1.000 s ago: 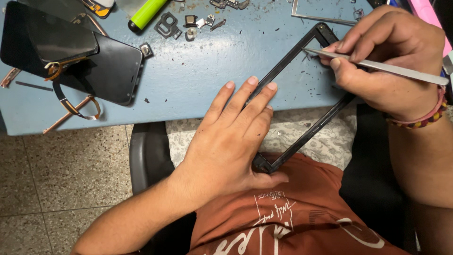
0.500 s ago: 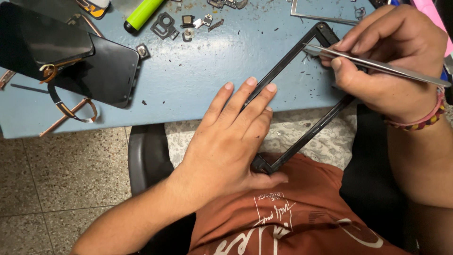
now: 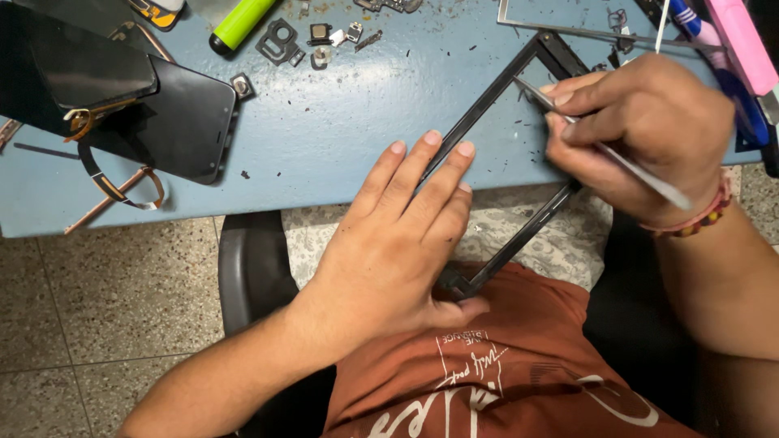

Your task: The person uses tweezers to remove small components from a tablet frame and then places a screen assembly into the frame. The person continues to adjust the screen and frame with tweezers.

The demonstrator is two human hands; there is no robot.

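A black phone frame (image 3: 495, 89) lies tilted, half on the blue table (image 3: 349, 122) and half over my lap. My left hand (image 3: 389, 243) lies flat over the frame's lower left side, thumb hooked on its bottom corner. My right hand (image 3: 641, 134) grips metal tweezers (image 3: 617, 158) like a pen. Their tip touches the inner edge of the frame near its top.
Two dark phone screens (image 3: 162, 113) with flex cables lie at the table's left. A green cylinder (image 3: 239, 23), small metal parts (image 3: 316, 40) and a thin metal bezel (image 3: 568, 28) sit along the back. Pink and blue tools (image 3: 734, 49) lie at the right edge.
My right hand has turned the tweezers, so the tip now points up-left at the frame's inner edge. The left hand stays pressed on the frame.
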